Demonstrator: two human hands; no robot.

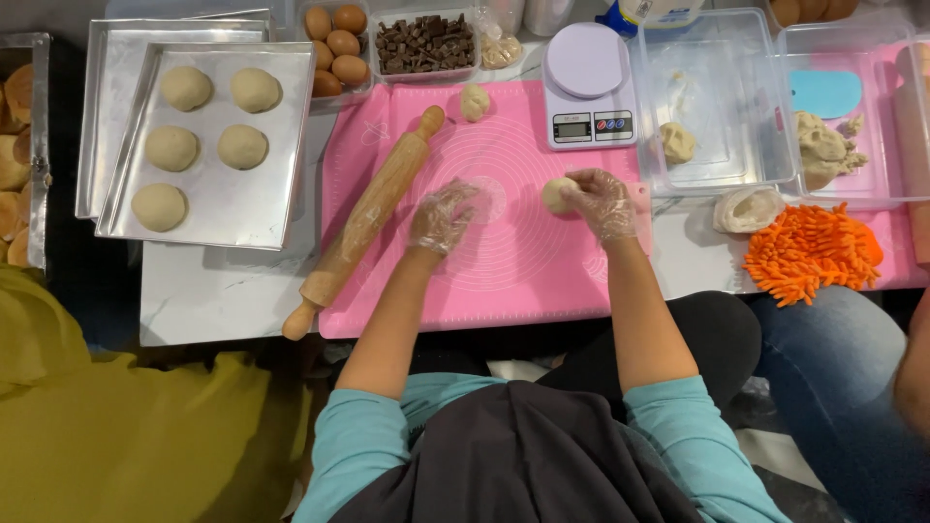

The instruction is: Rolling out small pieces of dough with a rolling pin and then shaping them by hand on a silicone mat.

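My right hand (601,200), in a thin clear glove, grips a small round dough ball (556,195) just above the pink silicone mat (504,271). My left hand (444,215), gloved too, rests on the mat a little to the left with curled fingers and nothing in it. A wooden rolling pin (365,221) lies slantwise on the mat's left side. Another dough ball (475,102) sits at the mat's far edge.
A metal tray (281,145) with several dough balls lies at the left. Eggs (339,44), chocolate chunks (426,44) and a kitchen scale (588,87) stand at the back. Clear tubs (717,97) with dough sit right, beside an orange mitt (812,252). Other people sit on either side.
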